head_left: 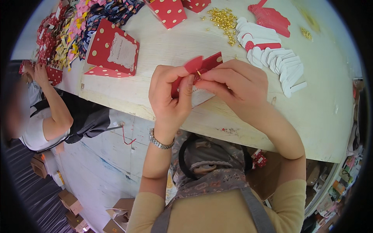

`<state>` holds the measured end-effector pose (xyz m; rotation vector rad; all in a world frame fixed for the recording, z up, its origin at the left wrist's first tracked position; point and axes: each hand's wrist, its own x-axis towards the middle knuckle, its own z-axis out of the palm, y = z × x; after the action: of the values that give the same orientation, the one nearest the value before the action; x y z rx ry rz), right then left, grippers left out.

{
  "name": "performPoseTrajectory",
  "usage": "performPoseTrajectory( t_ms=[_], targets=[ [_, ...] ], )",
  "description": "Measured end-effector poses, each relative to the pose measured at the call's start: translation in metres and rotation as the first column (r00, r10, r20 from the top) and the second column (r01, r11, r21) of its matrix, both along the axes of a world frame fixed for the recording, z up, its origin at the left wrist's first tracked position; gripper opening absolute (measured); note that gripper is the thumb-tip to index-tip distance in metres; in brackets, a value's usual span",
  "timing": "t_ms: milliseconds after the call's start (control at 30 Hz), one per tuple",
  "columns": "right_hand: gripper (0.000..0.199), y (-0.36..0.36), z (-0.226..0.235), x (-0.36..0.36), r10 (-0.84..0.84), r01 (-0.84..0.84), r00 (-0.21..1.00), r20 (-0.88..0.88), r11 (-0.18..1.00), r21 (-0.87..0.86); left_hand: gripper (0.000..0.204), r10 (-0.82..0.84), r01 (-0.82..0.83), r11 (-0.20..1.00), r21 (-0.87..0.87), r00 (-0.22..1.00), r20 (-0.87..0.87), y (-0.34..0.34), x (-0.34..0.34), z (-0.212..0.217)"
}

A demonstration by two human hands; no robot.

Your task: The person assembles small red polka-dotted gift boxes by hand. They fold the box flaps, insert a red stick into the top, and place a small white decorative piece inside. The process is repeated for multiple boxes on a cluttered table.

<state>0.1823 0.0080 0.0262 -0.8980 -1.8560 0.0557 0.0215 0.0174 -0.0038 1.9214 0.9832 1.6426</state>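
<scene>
Above the near table edge, a red card box (213, 61) with a white label sits between my hands, mostly covered by them. My left hand (168, 91), with a metal watch on its wrist, is closed, its fingers and thumb pinching a red card strip (193, 63) at the box's top edge. Beside the left thumb, a small gold paper fastener (199, 72) shows at the fingertips of my right hand (241, 83). That hand is closed in a pinch on it. Fingers hide where strip, fastener and box meet.
Loose gold fasteners (223, 21) lie in a heap behind the hands. White and red card strips (283, 64) fan out at right. A polka-dot box (112, 50) stands at left, near piled ribbon bows (83, 23). A co-worker (50, 120) handles boxes at far left.
</scene>
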Motion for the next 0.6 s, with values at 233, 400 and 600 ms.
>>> performPoseTrajectory(
  t_ms=[233, 400, 600],
  targets=[
    [0.018, 0.001, 0.002, 0.000, 0.036, -0.035, 0.999, 0.018, 0.999, -0.006, 0.024, -0.016, 0.017, 1.000, 0.010, 0.999, -0.041, -0.001, -0.002, 0.001],
    [0.019, 0.001, 0.001, 0.000, 0.071, -0.071, 0.997, 0.006, 0.997, -0.016, 0.027, -0.040, 0.043, 0.998, 0.055, 0.998, -0.056, -0.001, -0.004, 0.002],
    [0.023, -0.011, 0.000, 0.003, 0.079, -0.077, 0.996, 0.039, 0.995, -0.065, 0.026, -0.077, 0.096, 0.988, 0.121, 0.985, -0.152, -0.002, -0.013, -0.005]
  ],
)
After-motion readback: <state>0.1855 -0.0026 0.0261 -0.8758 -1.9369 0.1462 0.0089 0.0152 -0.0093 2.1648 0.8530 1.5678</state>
